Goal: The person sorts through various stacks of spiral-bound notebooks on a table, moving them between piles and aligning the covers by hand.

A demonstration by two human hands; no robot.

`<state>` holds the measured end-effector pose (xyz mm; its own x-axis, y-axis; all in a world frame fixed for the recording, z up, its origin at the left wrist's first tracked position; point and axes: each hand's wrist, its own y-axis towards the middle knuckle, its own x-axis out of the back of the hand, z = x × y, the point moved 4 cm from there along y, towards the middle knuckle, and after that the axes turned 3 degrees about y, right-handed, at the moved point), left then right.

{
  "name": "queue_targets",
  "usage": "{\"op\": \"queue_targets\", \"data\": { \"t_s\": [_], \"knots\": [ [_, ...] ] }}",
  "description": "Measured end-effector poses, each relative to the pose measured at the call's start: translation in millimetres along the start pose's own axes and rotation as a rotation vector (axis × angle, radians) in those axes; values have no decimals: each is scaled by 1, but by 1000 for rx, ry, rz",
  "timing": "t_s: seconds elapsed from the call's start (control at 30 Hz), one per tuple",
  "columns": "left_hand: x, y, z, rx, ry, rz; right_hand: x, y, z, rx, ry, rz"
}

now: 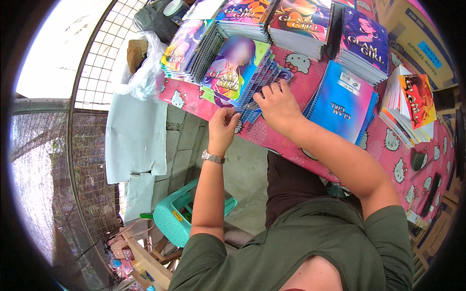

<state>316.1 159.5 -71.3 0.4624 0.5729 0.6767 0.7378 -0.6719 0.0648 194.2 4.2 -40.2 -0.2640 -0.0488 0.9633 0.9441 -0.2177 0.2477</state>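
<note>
Both hands are at the near corner of a stack of spiral notebooks (232, 72) with a colourful illustrated cover. My left hand (222, 130), with a metal watch on its wrist, is pinched at the lower corner, where the coils end. What lies between its fingertips is too small to make out. My right hand (279, 104) is curled beside the coiled edge, closed around a small metal tool (252, 105) mostly hidden by the fingers; its exact kind is unclear. Just right of that hand lies a stack of blue-and-pink spiral notebooks (340, 106).
More notebook stacks (301, 24) line the back of the table, which has a pink patterned cover (262, 133). At right are loose printed covers (412, 104) and cardboard boxes (417, 43). A plastic bag (145, 72) hangs at left, above a green stool (177, 213).
</note>
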Motion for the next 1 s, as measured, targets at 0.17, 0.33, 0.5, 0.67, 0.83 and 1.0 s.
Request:
{"op": "queue_targets", "data": {
  "t_s": [0.17,0.33,0.5,0.67,0.83,1.0],
  "knots": [
    [2,-1,0,14,-50,9,-1,13,9,-22,113,104],
    [8,-7,14,146,-198,65,-12,20,9,-117,271,321],
    [0,-19,31,393,-789,202,-12,-11,9,20,87,17],
    [-14,-23,30,402,-850,229,-14,-11,17,36,10,-39],
    [-16,-20,28,359,-702,241,-20,-3,18,-28,162,223],
    [-16,-22,36,390,-774,236,-22,-8,9,-114,303,405]
  ]
}}
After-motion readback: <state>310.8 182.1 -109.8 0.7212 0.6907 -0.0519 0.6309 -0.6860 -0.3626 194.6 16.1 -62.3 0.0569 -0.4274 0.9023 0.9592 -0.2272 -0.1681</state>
